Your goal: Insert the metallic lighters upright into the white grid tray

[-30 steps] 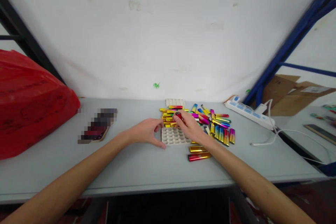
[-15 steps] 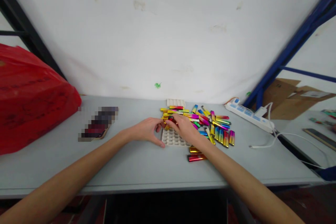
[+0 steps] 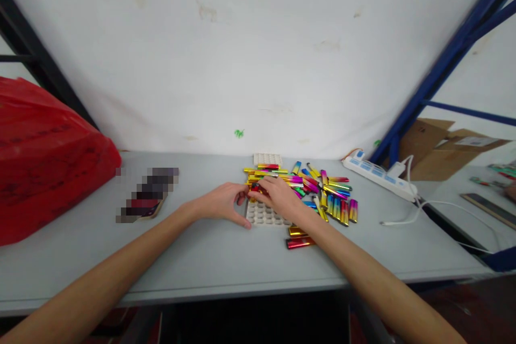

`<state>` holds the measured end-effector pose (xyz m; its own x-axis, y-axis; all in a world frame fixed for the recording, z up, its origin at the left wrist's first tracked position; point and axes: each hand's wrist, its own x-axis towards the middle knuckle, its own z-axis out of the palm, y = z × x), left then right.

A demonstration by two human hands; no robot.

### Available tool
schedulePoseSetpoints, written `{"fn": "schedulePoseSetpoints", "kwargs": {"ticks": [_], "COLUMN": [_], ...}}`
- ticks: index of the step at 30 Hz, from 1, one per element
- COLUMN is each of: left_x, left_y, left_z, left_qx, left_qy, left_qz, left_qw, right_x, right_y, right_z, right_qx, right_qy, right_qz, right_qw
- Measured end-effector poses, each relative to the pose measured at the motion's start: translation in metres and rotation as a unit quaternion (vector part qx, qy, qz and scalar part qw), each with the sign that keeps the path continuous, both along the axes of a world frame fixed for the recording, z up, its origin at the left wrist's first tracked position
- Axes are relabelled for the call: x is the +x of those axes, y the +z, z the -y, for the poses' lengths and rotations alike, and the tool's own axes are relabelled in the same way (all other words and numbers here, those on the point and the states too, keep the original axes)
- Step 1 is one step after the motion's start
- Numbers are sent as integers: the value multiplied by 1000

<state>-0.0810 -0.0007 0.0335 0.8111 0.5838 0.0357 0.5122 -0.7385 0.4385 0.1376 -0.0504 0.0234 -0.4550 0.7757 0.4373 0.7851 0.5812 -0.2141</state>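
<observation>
Fingers of the right hand (image 3: 278,196) pinch what seems one red metallic stick (image 3: 255,188) over the near pitted tray (image 3: 268,217), partly blocking it; the left hand (image 3: 223,201) gapes at its left edge. One far tray (image 3: 267,159), one power strip (image 3: 379,176) and one red bag (image 3: 52,161) surround an overlapping, uncountable heap (image 3: 322,193).

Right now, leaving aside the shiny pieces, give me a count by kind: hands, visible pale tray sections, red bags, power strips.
Hands: 2, left hand and right hand
Pale tray sections: 2, near section and far section; whether they join is hidden
Red bag: 1
Power strip: 1
Total: 6
</observation>
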Motion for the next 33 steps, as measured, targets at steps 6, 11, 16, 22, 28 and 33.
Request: {"fn": "schedulePoseSetpoints", "kwargs": {"ticks": [6, 11, 16, 22, 28, 33], "left_x": [-3, -9, -12, -9, -4, 1], "left_y": [4, 15, 22, 24, 21, 15], "left_z": [0, 2, 5, 9, 13, 17], "left_qx": [-12, -31, -25, -13, 9, 39], "left_qy": [16, 32, 50, 46, 41, 35], "left_qz": [-11, -66, -93, -93, -90, -87], "left_qw": [1000, 997, 994, 995, 995, 995], "right_x": [40, 86, 94, 87, 82, 79], "right_y": [15, 24, 19, 14, 13, 16], "right_z": [0, -3, -7, -7, -7, -8], "right_qx": [0, -26, -83, -66, -51, -37], "right_qy": [-9, -11, -22, -29, -78, -107], "right_qz": [-47, 11, 57, 108, 81, -25], "right_qw": [999, 1000, 995, 992, 992, 993]}}
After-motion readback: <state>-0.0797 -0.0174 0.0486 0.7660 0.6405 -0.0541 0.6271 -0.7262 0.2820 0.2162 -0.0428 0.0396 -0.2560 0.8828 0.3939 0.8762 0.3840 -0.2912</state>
